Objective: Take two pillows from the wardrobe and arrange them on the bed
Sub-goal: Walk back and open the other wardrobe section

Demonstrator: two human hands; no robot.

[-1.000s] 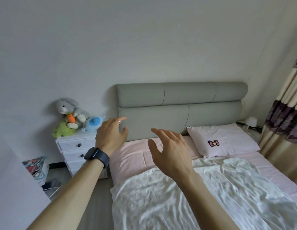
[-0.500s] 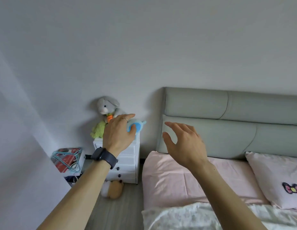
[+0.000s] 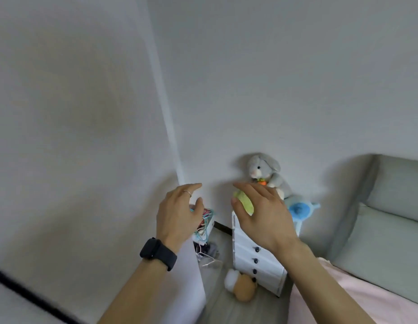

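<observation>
Pale grey walls fill my view beside the pink-sheeted bed with grey padded headboard [image 3: 376,230]. My left hand [image 3: 177,216] and right hand [image 3: 261,218] hang spread, each grip wide and holding nothing. No pillow or wardrobe shows; I should turn until I find the wardrobe doors.

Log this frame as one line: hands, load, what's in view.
left hand: open, empty | right hand: open, empty | pillow: none in view | in view: white drawer unit, grey plush rabbit, grey headboard
</observation>
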